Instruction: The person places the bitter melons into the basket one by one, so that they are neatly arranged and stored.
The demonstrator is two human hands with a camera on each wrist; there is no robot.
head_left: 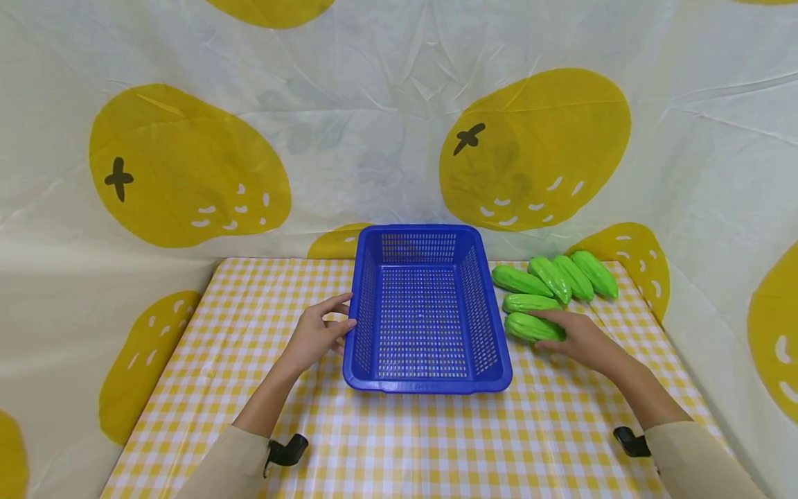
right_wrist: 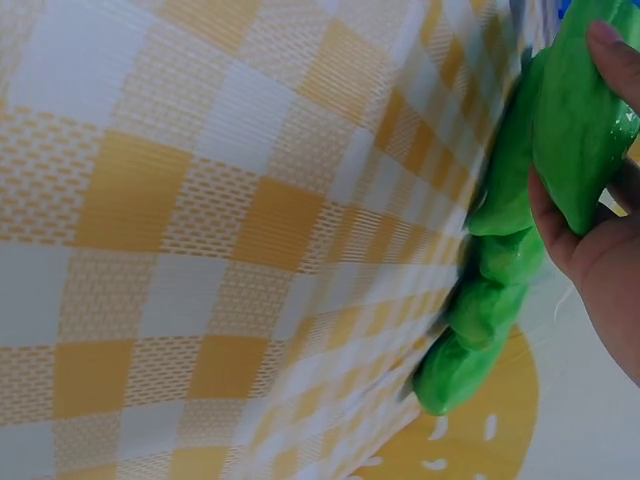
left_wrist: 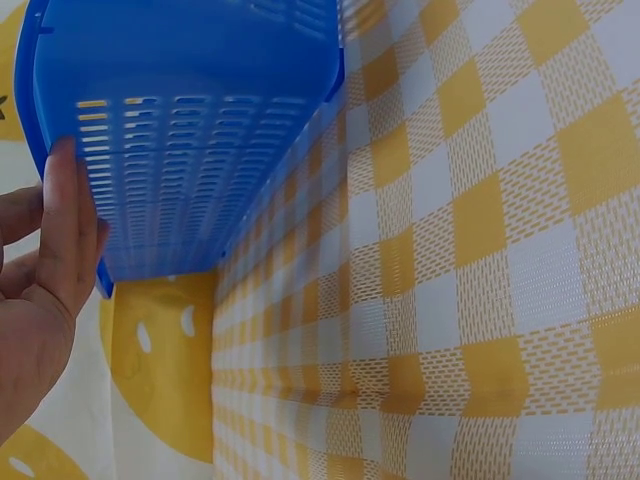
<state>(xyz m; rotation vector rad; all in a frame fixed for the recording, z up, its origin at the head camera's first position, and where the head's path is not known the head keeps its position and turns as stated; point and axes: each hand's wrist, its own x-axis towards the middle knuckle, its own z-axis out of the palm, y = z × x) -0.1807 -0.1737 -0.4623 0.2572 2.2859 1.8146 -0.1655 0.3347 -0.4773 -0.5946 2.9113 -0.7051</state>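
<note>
Grasping nearest green ridged gourd (head_left: 526,328) btwn thumb & fingers of R hand (head_left: 580,337), just right of blue plastic basket (head_left: 427,386). Touching basket w/ L hand (head_left: 314,333) at L rim (head_left: 357,277), fingers fairly straight, not clenched. Seeing five other gourds (head_left: 551,281) beyond, on checked tablecloth (head_left: 424,443). Via L wrist cam only, seeing slotted outer wall (left_wrist: 170,180); via R, held gourd's pointed end (right_wrist: 580,215).

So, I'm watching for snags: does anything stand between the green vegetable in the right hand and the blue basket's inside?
Yes: the right wall of the blue basket. The right hand holds the green vegetable outside it; nothing else visibly intervenes.
</note>
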